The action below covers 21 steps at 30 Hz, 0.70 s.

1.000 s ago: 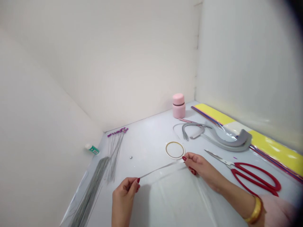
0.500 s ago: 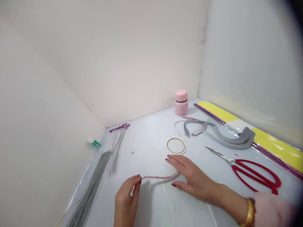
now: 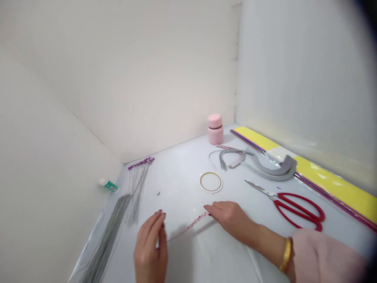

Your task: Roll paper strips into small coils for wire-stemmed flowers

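A narrow pink patterned strip runs slantwise above the white table, its right end pinched between the thumb and fingers of my right hand. The strip's lower left end reaches the thumb side of my left hand, below the fingertips. My left fingers are stretched out and loosely bent, not closed on the strip; the thumb partly hides behind them. Just beyond my right hand lies a roll of thin white tape. A small silvery bead rests past my left fingertips.
Red-handled scissors lie to the right. Behind them are grey curled strips and yellow packaged sheets. A pink jar stands at the back. Thin wires, purple-tipped stems and a green-labelled tube are at left.
My left fingertips have opened off the strip's left end, which has dropped lower. My right hand, spread before, now pinches the strip's right end. The view has shifted slightly to the right.
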Each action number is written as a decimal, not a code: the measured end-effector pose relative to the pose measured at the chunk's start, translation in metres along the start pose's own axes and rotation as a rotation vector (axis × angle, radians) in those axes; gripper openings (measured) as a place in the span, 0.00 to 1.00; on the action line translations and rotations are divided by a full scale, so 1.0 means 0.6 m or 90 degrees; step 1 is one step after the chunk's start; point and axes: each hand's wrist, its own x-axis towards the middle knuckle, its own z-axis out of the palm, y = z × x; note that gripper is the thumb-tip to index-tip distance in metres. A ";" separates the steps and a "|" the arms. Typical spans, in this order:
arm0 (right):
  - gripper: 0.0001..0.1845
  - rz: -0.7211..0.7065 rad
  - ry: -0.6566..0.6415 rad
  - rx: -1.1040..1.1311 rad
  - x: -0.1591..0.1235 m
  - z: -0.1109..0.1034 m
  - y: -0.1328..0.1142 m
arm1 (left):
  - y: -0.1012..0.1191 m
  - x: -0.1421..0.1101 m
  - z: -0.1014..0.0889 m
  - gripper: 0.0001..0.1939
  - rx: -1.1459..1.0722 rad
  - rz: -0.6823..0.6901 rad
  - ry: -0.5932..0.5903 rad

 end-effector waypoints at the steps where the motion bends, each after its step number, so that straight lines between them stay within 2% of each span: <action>1: 0.14 -0.007 -0.005 -0.002 0.002 0.001 -0.005 | 0.020 0.004 0.010 0.13 -0.036 0.019 -0.035; 3: 0.13 -0.014 0.001 0.001 0.003 0.003 -0.011 | 0.056 0.007 0.035 0.15 -0.078 0.060 -0.116; 5: 0.12 -0.019 0.020 0.005 0.003 0.003 -0.012 | 0.080 0.005 0.061 0.11 -0.095 0.075 -0.131; 8: 0.12 -0.004 0.049 -0.011 0.000 0.002 -0.004 | 0.083 -0.002 0.085 0.12 -0.057 0.088 -0.134; 13: 0.09 0.046 0.023 -0.037 0.001 0.003 0.007 | 0.060 0.000 0.081 0.11 0.007 0.095 -0.111; 18: 0.09 0.030 -0.008 -0.044 0.002 0.001 0.005 | 0.064 0.009 0.073 0.08 0.044 0.100 -0.100; 21: 0.10 0.031 0.003 -0.045 0.002 -0.002 0.007 | 0.065 0.012 0.074 0.08 0.054 0.099 -0.116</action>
